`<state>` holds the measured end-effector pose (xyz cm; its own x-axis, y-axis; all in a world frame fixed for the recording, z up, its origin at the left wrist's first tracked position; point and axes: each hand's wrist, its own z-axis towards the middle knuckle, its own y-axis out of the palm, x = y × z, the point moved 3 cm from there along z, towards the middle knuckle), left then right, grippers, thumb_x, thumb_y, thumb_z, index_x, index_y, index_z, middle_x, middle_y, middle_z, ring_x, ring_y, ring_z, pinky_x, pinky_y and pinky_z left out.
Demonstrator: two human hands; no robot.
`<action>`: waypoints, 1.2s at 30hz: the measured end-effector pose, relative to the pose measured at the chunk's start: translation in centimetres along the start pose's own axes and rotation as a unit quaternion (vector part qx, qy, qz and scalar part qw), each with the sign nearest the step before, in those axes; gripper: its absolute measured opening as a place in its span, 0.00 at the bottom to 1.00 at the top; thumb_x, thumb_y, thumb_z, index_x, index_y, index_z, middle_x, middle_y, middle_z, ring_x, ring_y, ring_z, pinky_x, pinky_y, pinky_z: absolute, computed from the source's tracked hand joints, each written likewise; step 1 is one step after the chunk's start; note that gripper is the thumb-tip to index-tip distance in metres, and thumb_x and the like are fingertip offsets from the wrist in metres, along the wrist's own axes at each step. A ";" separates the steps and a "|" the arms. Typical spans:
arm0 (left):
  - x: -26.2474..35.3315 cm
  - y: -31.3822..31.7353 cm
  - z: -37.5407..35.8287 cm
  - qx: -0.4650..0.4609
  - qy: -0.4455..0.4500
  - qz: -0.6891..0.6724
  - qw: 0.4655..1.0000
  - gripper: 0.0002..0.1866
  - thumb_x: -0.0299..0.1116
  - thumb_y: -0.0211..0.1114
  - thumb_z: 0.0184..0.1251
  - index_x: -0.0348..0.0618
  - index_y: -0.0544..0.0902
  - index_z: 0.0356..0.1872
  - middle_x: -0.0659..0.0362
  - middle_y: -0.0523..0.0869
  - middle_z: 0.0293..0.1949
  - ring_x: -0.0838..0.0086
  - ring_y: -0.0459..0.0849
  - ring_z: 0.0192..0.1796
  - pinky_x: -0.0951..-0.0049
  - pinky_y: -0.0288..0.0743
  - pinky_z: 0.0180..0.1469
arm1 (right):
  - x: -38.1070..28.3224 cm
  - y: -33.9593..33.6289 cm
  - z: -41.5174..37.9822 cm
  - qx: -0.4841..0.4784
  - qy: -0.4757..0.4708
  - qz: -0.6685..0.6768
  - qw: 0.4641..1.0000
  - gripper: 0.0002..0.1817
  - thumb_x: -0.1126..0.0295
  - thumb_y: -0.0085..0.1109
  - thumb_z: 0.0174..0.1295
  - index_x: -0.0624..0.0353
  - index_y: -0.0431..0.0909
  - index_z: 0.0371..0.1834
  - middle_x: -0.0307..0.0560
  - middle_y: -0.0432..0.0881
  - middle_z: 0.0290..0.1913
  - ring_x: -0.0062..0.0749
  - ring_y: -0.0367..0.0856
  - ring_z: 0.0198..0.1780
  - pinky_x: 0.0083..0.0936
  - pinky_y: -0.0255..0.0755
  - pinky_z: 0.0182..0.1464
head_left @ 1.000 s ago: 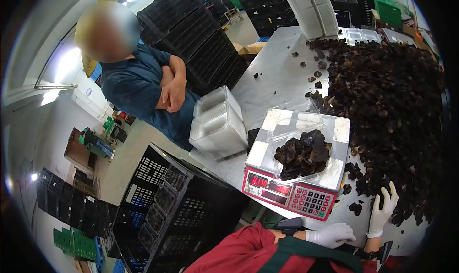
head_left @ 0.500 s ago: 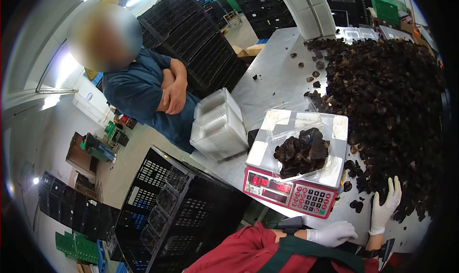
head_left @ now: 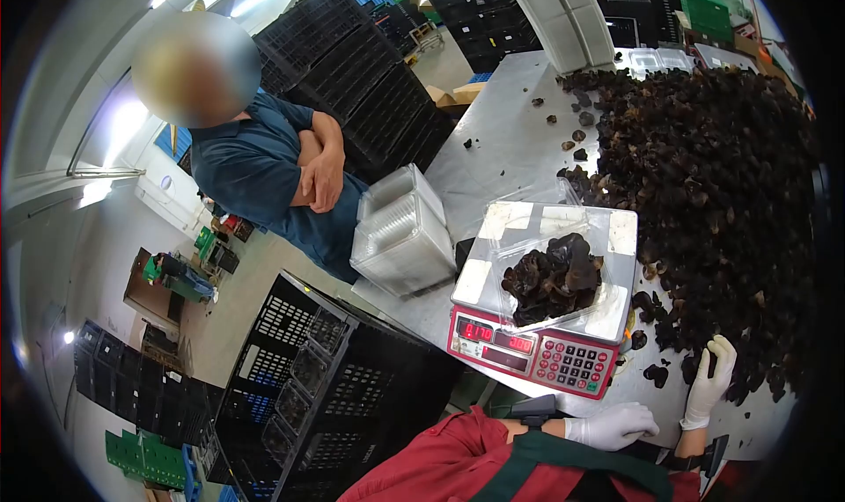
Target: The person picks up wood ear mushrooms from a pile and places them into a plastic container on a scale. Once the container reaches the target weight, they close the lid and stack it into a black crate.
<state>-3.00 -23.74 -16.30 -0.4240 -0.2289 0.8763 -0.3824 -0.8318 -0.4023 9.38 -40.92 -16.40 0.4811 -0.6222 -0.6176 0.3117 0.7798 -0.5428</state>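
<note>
A steel desk (head_left: 510,150) carries a broad heap of dark wood-ear mushrooms (head_left: 713,185) that fills its right side and runs lengthwise away from the wearer, from the near edge toward the far end. Loose pieces lie scattered off the heap's left margin. Just left of the heap stands a red-fronted electronic scale (head_left: 537,348), its keypad and displays facing the wearer. On its platform sits a clear plastic tray (head_left: 607,313) holding a small mound of the same mushrooms (head_left: 553,278), piled without any clear direction. Further left, a stack of empty clear trays (head_left: 400,229) rests at the desk's edge. Beside it another person in a dark blue shirt (head_left: 251,168) stands with arms folded. A black plastic crate (head_left: 326,370) stands on the floor below the scale, between that person and the wearer.

The wearer's right hand (head_left: 709,383), in a white glove, is at the near edge of the heap, its fingers (head_left: 722,351) curled over into the mushrooms; whether they grip a piece cannot be told. The gloved left hand (head_left: 612,429) lies near the desk's near edge, just below the scale, fingers loosely extended and holding nothing.
</note>
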 end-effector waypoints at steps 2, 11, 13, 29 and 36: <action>0.1 -0.1 0.1 0.007 0.007 0.003 1.000 0.09 0.23 0.59 0.68 0.42 0.81 0.47 0.56 0.81 0.41 0.57 0.78 0.48 0.61 0.71 0.53 | 0.3 -0.2 -0.1 0.011 0.004 0.005 1.000 0.08 0.83 0.59 0.65 0.65 0.78 0.46 0.53 0.80 0.55 0.46 0.78 0.57 0.35 0.70 0.63; 0.2 -0.1 0.0 0.000 0.003 0.009 1.000 0.09 0.23 0.58 0.68 0.42 0.81 0.47 0.56 0.80 0.41 0.58 0.77 0.48 0.62 0.71 0.53 | 0.5 -0.5 -0.2 0.036 0.042 0.036 0.998 0.07 0.80 0.55 0.70 0.66 0.77 0.49 0.52 0.81 0.54 0.43 0.79 0.56 0.34 0.70 0.63; 0.1 -0.1 0.1 -0.006 0.002 0.008 1.000 0.09 0.23 0.58 0.68 0.42 0.81 0.47 0.56 0.80 0.41 0.58 0.77 0.48 0.62 0.71 0.54 | 0.5 -0.4 -0.2 0.032 0.037 0.033 0.998 0.07 0.80 0.56 0.70 0.66 0.77 0.49 0.52 0.81 0.53 0.44 0.79 0.56 0.34 0.70 0.63; 0.3 -0.5 -0.3 0.030 0.031 0.047 0.998 0.11 0.23 0.59 0.67 0.42 0.82 0.49 0.53 0.83 0.42 0.55 0.81 0.47 0.59 0.75 0.51 | -1.2 -0.4 0.8 0.025 0.021 0.032 0.999 0.08 0.81 0.58 0.68 0.65 0.81 0.47 0.51 0.84 0.50 0.42 0.81 0.54 0.31 0.72 0.61; 0.3 -0.2 -0.5 0.006 0.021 -0.030 0.999 0.16 0.14 0.56 0.65 0.39 0.84 0.50 0.51 0.87 0.44 0.56 0.86 0.46 0.62 0.80 0.53 | -3.7 -3.8 6.3 0.091 0.236 0.288 0.924 0.09 0.72 0.62 0.69 0.63 0.85 0.48 0.43 0.87 0.49 0.26 0.82 0.51 0.23 0.74 0.57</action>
<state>-3.48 -23.35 -16.10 -0.4352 -0.1578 0.8864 -0.3987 -0.8490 -0.3468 11.55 -41.17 -8.45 0.2119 -0.0283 -0.9769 0.2693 0.9626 0.0305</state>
